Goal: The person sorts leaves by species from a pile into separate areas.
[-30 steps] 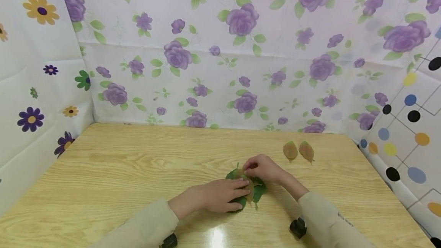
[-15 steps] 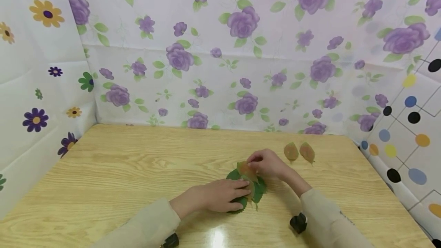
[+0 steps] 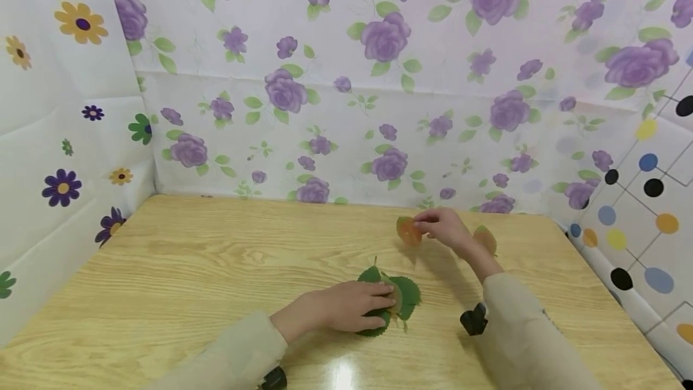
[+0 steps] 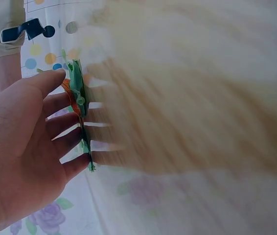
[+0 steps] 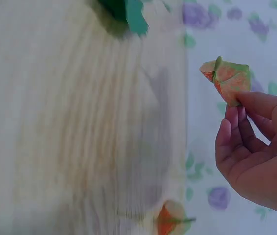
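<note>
Between thumb and fingertips my right hand [image 3: 448, 230] pinches an orange leaf with a green edge [image 3: 406, 232], held above the table; the right wrist view shows this leaf [image 5: 235, 82] curling. My left hand [image 3: 348, 307], fingers straight and spread, rests on a small group of toothed green leaves [image 3: 408, 298]. A yellowish-brown leaf [image 3: 397, 300] lies among them, partly under the fingers. In the left wrist view the fingertips touch the leaves [image 4: 77, 88], seen edge-on. Behind my right wrist lies another orange leaf [image 3: 485, 238].
The wooden table [image 3: 243, 245] meets a hanging cloth with purple flowers [image 3: 325, 89] at its back edge. Patterned cloths stand at the left and right sides. Each sleeve has a black device [image 3: 474, 319] under it.
My right hand has lifted an orange leaf off the group and carried it back and to the right. The left hand stays on the leaves.
</note>
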`<state>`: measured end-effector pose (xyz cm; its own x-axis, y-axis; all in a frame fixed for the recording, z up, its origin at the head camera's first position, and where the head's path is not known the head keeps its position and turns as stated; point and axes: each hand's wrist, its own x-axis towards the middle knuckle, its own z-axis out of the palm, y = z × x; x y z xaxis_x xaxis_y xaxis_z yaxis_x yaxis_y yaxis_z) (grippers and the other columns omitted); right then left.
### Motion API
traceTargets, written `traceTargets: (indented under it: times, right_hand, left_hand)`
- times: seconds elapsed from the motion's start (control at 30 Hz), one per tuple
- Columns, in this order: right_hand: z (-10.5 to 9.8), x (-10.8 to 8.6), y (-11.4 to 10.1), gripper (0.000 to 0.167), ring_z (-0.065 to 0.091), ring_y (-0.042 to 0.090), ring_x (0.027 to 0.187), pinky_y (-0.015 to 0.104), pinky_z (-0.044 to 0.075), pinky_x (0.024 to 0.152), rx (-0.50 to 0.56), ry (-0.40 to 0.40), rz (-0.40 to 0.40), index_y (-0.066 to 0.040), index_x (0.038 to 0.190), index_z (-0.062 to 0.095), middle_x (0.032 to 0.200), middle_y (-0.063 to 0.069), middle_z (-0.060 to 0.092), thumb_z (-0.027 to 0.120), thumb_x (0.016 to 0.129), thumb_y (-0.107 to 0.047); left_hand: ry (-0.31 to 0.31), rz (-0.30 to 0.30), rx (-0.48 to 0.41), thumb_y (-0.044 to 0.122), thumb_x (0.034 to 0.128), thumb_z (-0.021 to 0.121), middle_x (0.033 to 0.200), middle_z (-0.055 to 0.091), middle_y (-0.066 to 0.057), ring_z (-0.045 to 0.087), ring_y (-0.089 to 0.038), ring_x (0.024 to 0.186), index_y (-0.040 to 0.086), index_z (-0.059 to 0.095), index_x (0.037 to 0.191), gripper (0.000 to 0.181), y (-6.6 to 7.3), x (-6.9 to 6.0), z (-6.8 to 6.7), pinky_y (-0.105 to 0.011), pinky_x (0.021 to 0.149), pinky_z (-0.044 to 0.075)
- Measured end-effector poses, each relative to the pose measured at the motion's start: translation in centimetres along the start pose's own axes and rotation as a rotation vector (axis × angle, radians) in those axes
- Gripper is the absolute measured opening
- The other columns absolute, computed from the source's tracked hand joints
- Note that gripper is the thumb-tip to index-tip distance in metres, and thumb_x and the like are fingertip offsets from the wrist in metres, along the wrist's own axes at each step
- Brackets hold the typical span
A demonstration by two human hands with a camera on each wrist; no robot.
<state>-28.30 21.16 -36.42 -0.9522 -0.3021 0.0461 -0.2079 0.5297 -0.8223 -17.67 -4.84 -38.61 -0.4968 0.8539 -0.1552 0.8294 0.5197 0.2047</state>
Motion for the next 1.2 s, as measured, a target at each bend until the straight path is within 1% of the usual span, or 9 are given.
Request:
traceTargets:
  times: [0.17, 0.3, 0.4, 0.53, 0.67, 0.8, 0.9, 1.03, 1.2]
  right_hand:
    - [-1.2, 0.3, 1.5, 0.030, 0.063, 0.029, 0.098, 0.050, 0.051, 0.087, 0.037, 0.081, 0.031, 0.009, 0.117, 0.063, 0.108, 0.020, 0.066, 0.058, 0.097, -0.014]
    - [-1.5, 0.5, 2.7, 0.030, 0.063, 0.027, 0.095, 0.046, 0.052, 0.086, 0.059, 0.123, 0.088, 0.010, 0.117, 0.062, 0.106, 0.019, 0.066, 0.058, 0.097, -0.013]
    - [-1.7, 0.5, 3.5, 0.030, 0.063, 0.029, 0.096, 0.045, 0.052, 0.086, 0.047, 0.148, 0.132, 0.010, 0.116, 0.062, 0.105, 0.019, 0.067, 0.058, 0.097, -0.013]
    - [-2.0, 0.3, 4.3, 0.029, 0.062, 0.032, 0.096, 0.043, 0.052, 0.084, 0.019, 0.172, 0.161, 0.009, 0.116, 0.062, 0.104, 0.019, 0.067, 0.058, 0.098, -0.014]
    - [-2.2, 0.2, 5.0, 0.028, 0.062, 0.031, 0.090, 0.039, 0.053, 0.077, 0.027, 0.181, 0.169, 0.010, 0.114, 0.062, 0.101, 0.019, 0.067, 0.059, 0.097, -0.012]
    - [-2.4, 0.1, 5.6, 0.027, 0.063, 0.026, 0.083, 0.035, 0.054, 0.072, 0.003, 0.189, 0.173, 0.012, 0.111, 0.063, 0.096, 0.017, 0.067, 0.059, 0.096, -0.010]
    - [-2.6, -0.1, 5.8, 0.027, 0.063, 0.023, 0.082, 0.032, 0.054, 0.071, -0.016, 0.187, 0.197, 0.011, 0.112, 0.064, 0.096, 0.015, 0.068, 0.059, 0.096, -0.011]
    - [-2.7, -0.2, 6.0, 0.028, 0.064, 0.022, 0.084, 0.032, 0.053, 0.070, -0.026, 0.178, 0.213, 0.009, 0.114, 0.063, 0.097, 0.015, 0.068, 0.058, 0.097, -0.012]
    - [-2.9, 0.0, 6.2, 0.027, 0.063, 0.024, 0.084, 0.035, 0.053, 0.072, -0.123, 0.171, 0.192, 0.006, 0.111, 0.066, 0.094, 0.012, 0.069, 0.059, 0.096, -0.015]
  left_hand:
    - [0.007, -0.003, 0.018, 0.039, 0.1037, 0.042, 0.154, 0.032, -0.005, 0.030, -0.016, 0.140, 0.014, 0.043, 0.146, 0.050, 0.1, 0.1, 0.0, -0.033, 0.109, 0.032]
    - [0.013, -0.004, 0.022, 0.038, 0.1036, 0.043, 0.152, 0.035, -0.004, 0.034, -0.018, 0.138, 0.014, 0.047, 0.144, 0.047, 0.1, 0.0, 0.0, -0.033, 0.108, 0.035]
    - [0.034, 0.014, 0.023, 0.037, 0.1041, 0.043, 0.150, 0.039, -0.004, 0.038, -0.018, 0.135, 0.015, 0.051, 0.141, 0.044, 0.0, 0.2, 0.2, -0.033, 0.106, 0.037]
    - [0.080, 0.048, 0.039, 0.034, 0.1048, 0.042, 0.146, 0.044, -0.005, 0.043, -0.017, 0.132, 0.014, 0.056, 0.137, 0.041, -0.1, 0.4, 0.4, -0.031, 0.105, 0.038]
    - [0.112, 0.066, 0.043, 0.032, 0.1048, 0.042, 0.143, 0.048, -0.005, 0.046, -0.017, 0.129, 0.013, 0.059, 0.134, 0.038, -0.1, 0.5, 0.3, -0.030, 0.103, 0.040]
    - [0.114, 0.064, 0.037, 0.032, 0.1046, 0.043, 0.142, 0.048, -0.005, 0.047, -0.017, 0.128, 0.014, 0.060, 0.133, 0.038, -0.1, 0.6, 0.1, -0.029, 0.103, 0.040]
    - [0.110, 0.064, 0.033, 0.031, 0.1044, 0.044, 0.141, 0.049, -0.004, 0.047, -0.016, 0.127, 0.014, 0.061, 0.132, 0.036, -0.1, 0.7, 0.0, -0.027, 0.103, 0.039]
    - [0.131, 0.077, 0.037, 0.027, 0.1036, 0.047, 0.137, 0.053, -0.006, 0.050, -0.015, 0.124, 0.013, 0.064, 0.128, 0.033, -0.1, 0.8, -0.2, -0.023, 0.101, 0.040]
    - [0.174, 0.094, 0.058, 0.022, 0.1017, 0.052, 0.131, 0.058, -0.007, 0.053, -0.014, 0.119, 0.012, 0.069, 0.121, 0.027, 0.0, 1.1, -0.6, -0.021, 0.098, 0.042]
